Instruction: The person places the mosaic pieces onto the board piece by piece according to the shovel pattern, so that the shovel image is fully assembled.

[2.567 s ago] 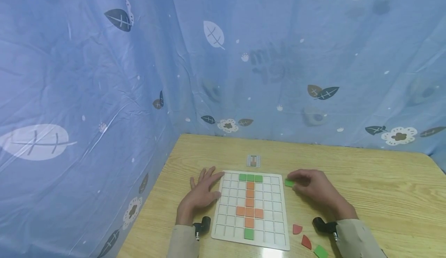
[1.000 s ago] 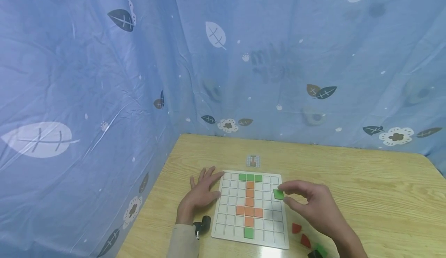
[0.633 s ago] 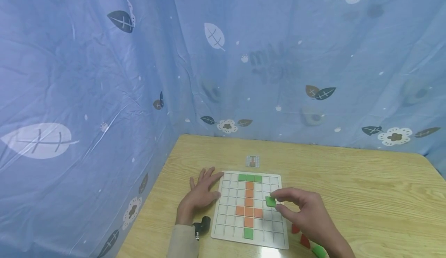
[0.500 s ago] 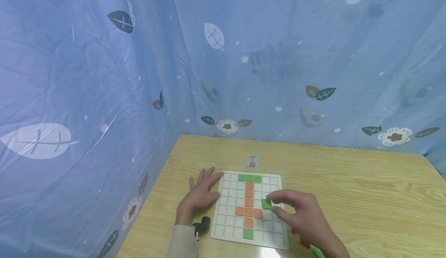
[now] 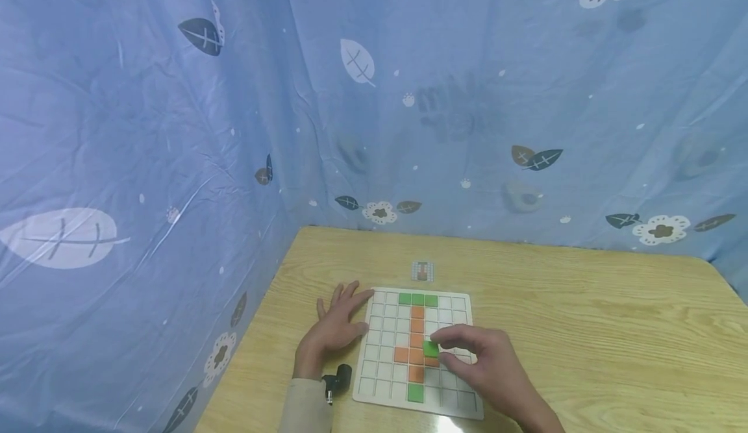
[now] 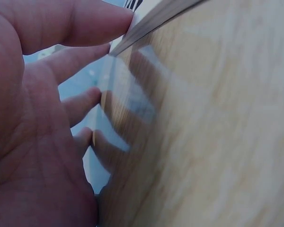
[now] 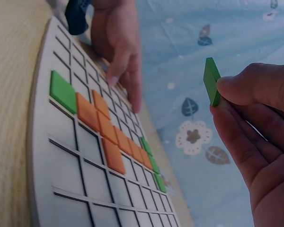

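My right hand point(image 5: 487, 360) pinches a green square tile point(image 7: 211, 81) between thumb and fingers, held above the white grid board point(image 5: 378, 382). In the head view the tile overlaps the right arm of a cross of orange tiles point(image 5: 417, 340). Several green tiles point(image 5: 417, 299) fill the middle of the board's far row, and one more green tile point(image 5: 415, 392) sits in the near row. At the board's left edge lies my left hand point(image 5: 334, 326), fingers spread, its thumb point(image 6: 94, 23) touching the rim.
A small printed picture card point(image 5: 423, 271) lies on the wooden table point(image 5: 561, 303) beyond the board. Blue patterned curtain point(image 5: 467, 95) hangs behind the table and along its left side. A black wrist camera point(image 5: 343, 376) sits by my left wrist.
My right hand picked up the green tile from the table right of the board and carried it left over the orange cross. My left hand stayed put.
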Available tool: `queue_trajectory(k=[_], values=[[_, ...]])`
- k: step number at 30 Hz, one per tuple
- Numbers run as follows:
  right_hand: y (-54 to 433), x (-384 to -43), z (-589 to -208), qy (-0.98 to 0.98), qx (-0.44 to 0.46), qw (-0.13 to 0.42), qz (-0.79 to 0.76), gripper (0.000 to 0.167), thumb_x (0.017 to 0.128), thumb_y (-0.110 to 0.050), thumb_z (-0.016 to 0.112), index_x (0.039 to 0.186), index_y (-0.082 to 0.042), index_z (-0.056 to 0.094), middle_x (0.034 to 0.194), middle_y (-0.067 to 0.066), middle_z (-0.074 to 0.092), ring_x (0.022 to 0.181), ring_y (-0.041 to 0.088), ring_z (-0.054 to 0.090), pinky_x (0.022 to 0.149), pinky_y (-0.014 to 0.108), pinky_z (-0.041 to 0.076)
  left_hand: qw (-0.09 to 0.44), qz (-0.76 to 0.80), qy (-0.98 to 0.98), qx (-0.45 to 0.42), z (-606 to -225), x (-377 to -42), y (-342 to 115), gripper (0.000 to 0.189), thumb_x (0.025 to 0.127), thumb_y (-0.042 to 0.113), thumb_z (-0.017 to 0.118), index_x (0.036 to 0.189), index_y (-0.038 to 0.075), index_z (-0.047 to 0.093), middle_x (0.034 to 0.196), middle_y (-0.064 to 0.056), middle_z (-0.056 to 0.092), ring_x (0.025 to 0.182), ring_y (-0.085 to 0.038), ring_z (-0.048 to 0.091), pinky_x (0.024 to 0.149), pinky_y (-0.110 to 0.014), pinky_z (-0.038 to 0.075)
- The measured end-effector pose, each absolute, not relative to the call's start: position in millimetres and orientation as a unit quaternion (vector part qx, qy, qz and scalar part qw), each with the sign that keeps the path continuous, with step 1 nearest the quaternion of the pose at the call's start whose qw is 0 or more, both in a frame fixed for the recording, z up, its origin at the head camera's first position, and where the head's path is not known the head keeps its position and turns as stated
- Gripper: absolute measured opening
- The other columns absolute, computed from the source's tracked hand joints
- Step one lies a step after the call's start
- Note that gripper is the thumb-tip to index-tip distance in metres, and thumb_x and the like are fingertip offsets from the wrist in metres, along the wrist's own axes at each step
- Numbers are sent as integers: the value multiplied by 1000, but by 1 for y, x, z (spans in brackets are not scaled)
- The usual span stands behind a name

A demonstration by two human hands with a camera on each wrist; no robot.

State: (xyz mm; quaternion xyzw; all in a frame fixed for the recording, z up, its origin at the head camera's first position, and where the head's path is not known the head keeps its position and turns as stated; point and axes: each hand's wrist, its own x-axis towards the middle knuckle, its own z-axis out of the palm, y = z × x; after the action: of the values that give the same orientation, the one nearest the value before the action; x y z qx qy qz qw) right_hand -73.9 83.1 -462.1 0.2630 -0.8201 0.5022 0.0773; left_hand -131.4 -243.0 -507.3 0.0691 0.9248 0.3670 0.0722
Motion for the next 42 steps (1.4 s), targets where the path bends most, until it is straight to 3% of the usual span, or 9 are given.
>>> queue_trajectory(k=[7, 12, 19, 32, 36, 42], values=[[74, -73, -470, -818, 275, 62, 501, 30, 88, -6, 89, 107, -29, 83, 104, -17, 83, 95, 7, 80, 88, 30, 67, 62, 379, 920, 83, -509, -131, -244, 74, 90, 13, 67, 162, 18, 53, 180, -24, 26, 169, -54, 2, 122, -83, -19], [68, -73, -476, -814, 277, 49, 508, 29, 89, -7, 87, 108, -28, 83, 104, -16, 83, 94, 7, 79, 89, 30, 66, 68, 372, 923, 74, -508, -131, -244, 74, 91, 14, 66, 163, 22, 53, 181, -19, 25, 170, -49, 1, 124, -81, -18], [62, -71, -484, -813, 287, 41, 505, 39, 84, 3, 87, 106, -28, 82, 103, -19, 81, 94, 6, 79, 89, 27, 66, 71, 367, 925, 74, -509, -132, -245, 74, 90, 15, 68, 163, 24, 54, 181, -18, 25, 170, -49, 2, 124, -82, -17], [47, -70, -497, -796, 327, 74, 504, 30, 85, 0, 89, 104, -22, 82, 104, -10, 83, 93, 9, 79, 82, 34, 68, 53, 391, 914, 94, -509, -130, -245, 74, 88, 15, 65, 161, 19, 55, 178, -28, 26, 167, -57, 2, 120, -85, -21], [43, -69, -505, -799, 335, 81, 492, 32, 82, 5, 88, 103, -19, 82, 101, -9, 83, 92, 6, 78, 81, 32, 69, 62, 381, 919, 87, -507, -130, -245, 74, 90, 15, 65, 162, 17, 53, 179, -26, 25, 168, -55, 2, 122, -84, -19], [36, -71, -513, -805, 365, 130, 449, 35, 78, 7, 88, 102, -18, 82, 93, -10, 81, 80, -1, 68, 75, 23, 63, 73, 366, 925, 72, -506, -130, -244, 75, 91, 16, 67, 164, 24, 53, 182, -18, 24, 171, -48, 1, 125, -82, -17]])
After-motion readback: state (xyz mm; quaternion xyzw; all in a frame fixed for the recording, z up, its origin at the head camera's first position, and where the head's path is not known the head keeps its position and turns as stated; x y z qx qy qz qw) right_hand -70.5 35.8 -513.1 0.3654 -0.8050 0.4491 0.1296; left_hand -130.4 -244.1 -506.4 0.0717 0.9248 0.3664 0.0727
